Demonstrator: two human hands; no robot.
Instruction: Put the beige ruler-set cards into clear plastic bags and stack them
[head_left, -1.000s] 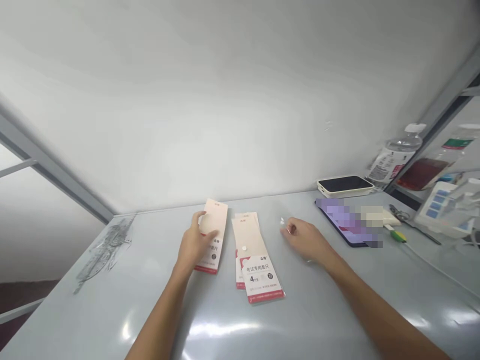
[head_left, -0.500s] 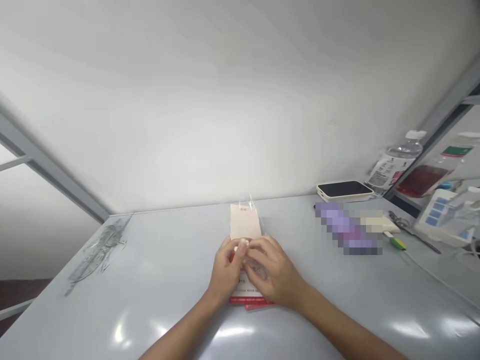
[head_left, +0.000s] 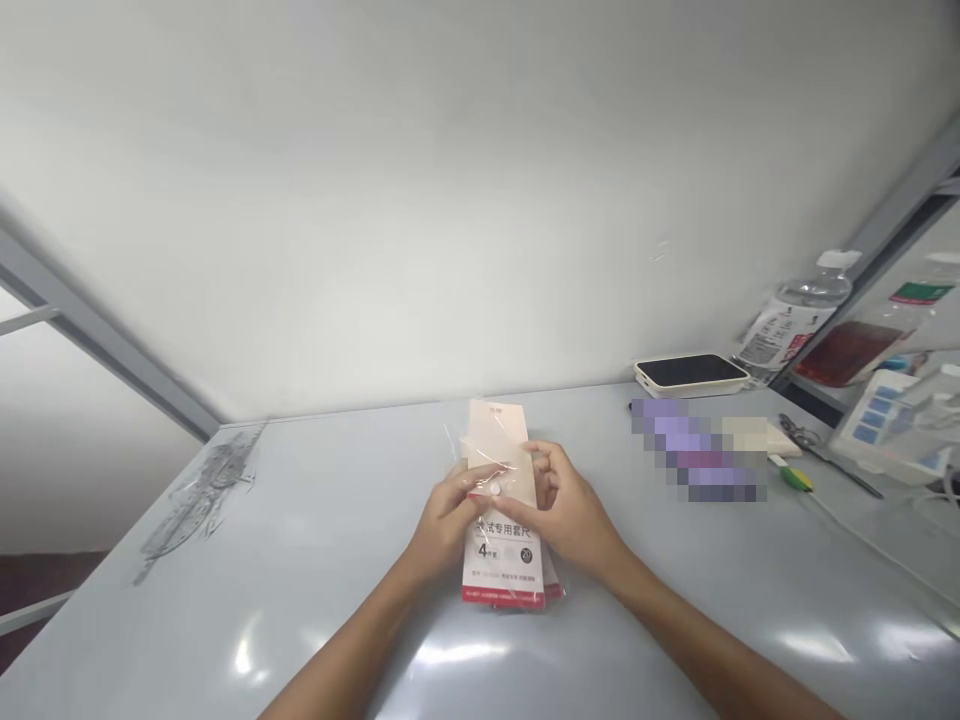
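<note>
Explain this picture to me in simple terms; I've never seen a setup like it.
There is no machine here: these are a person's bare hands, seen by a camera worn on their head, looking forward and down. The left hand and right hand hold a printed packet in clear plastic, their fingers around its small white button. Below is a grey table. To the right lie a phone, a blurred-out purple item and a cable.

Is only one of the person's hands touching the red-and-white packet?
No: the left hand and the right hand both have fingers on the packet.
</note>
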